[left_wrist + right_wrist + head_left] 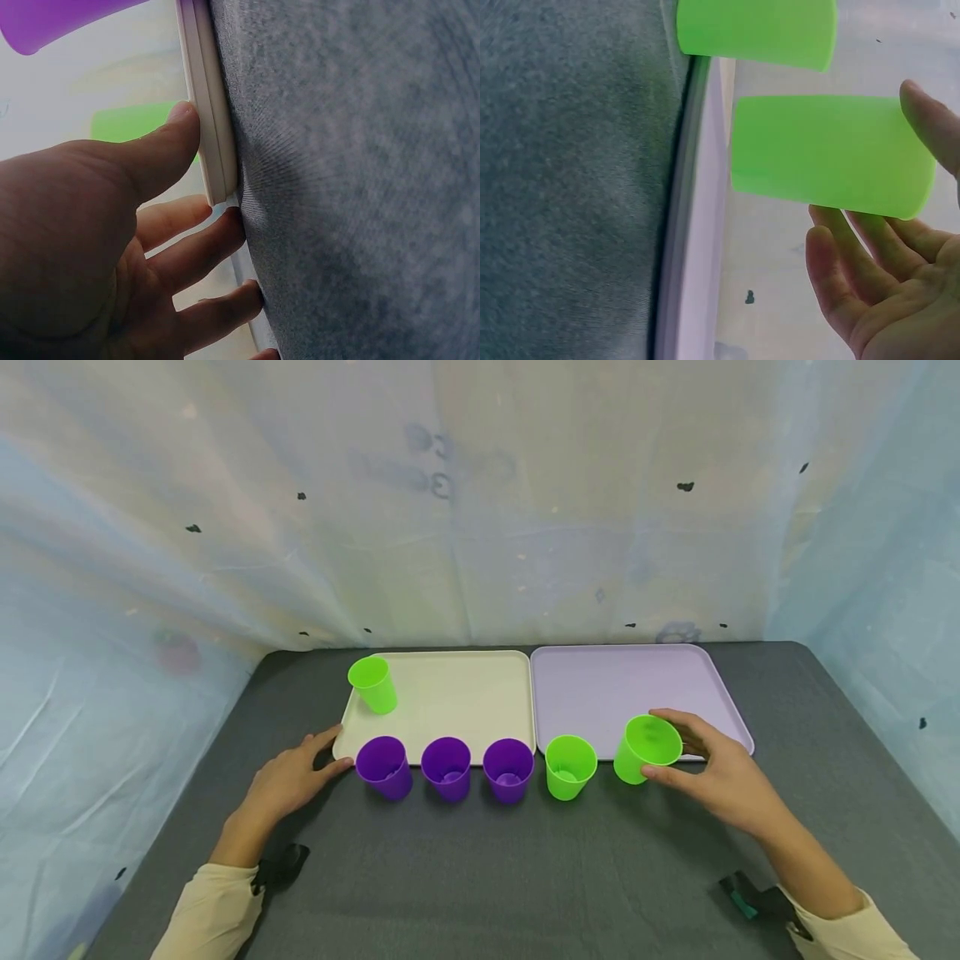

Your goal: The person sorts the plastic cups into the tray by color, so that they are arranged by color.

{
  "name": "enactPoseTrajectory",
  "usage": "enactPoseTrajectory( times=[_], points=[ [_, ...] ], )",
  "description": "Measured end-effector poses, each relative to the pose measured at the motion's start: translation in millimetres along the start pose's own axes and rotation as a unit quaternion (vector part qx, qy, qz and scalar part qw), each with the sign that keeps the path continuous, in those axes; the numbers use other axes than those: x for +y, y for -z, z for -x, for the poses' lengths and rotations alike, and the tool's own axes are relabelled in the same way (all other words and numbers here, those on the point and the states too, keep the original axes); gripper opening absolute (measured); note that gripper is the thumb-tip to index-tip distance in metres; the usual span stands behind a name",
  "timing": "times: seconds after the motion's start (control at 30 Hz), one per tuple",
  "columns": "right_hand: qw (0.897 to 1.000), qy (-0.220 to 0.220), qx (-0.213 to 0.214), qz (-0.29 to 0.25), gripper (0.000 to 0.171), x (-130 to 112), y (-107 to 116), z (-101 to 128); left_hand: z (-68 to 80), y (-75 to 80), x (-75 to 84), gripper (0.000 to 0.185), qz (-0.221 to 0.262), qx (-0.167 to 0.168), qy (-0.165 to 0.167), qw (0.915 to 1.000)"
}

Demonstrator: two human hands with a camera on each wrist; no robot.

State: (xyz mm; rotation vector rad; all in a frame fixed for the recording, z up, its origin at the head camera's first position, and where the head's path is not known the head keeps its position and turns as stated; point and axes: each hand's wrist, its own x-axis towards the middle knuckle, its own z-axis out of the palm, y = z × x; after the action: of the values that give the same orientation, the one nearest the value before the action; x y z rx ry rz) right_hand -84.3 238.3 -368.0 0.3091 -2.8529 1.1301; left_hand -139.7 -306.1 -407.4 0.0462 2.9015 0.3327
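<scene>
Grey cloth table (480,877), pale draped backdrop (480,502)

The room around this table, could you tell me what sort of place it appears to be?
Probably a staged recording or test booth, not a home: pale plastic sheeting curtains a grey cloth-covered table, and plain cups stand in a row before a cream tray and a lilac tray.

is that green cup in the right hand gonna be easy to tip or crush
The green cup looks like thin, empty plastic, so probably light and slightly squeezable. It is taller than its narrow base, so it likely tips easily. The right hand holds it tilted.
</scene>
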Motion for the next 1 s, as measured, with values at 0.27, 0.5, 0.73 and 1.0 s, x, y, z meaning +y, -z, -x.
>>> enactPoseTrajectory(
  times=[0.27,0.5,0.73,1.0],
  points=[
    [1.0,0.006,0.007,-0.008,0.07,-3.7,3.1,-0.1,-0.1,-0.3,-1.4,0.09,0.0,-0.001,0.003,1.0],
    [1.0,-0.01,-0.005,-0.01,0.07,-2.4,4.3,-3.3,-1.1,-0.2,-0.4,0.09,0.002,0.001,-0.001,1.0],
    [1.0,0.025,-0.007,-0.001,0.07,-9.0,1.7,-23.7,0.5,0.2,0.5,0.089,0.003,0.004,-0.001,1.0],
    [0.998,0.052,-0.036,-0.004,0.07,-26.1,4.1,-49.9,-0.3,-0.5,1.0,0.089,0.003,0.005,0.003,1.0]
  ],
)
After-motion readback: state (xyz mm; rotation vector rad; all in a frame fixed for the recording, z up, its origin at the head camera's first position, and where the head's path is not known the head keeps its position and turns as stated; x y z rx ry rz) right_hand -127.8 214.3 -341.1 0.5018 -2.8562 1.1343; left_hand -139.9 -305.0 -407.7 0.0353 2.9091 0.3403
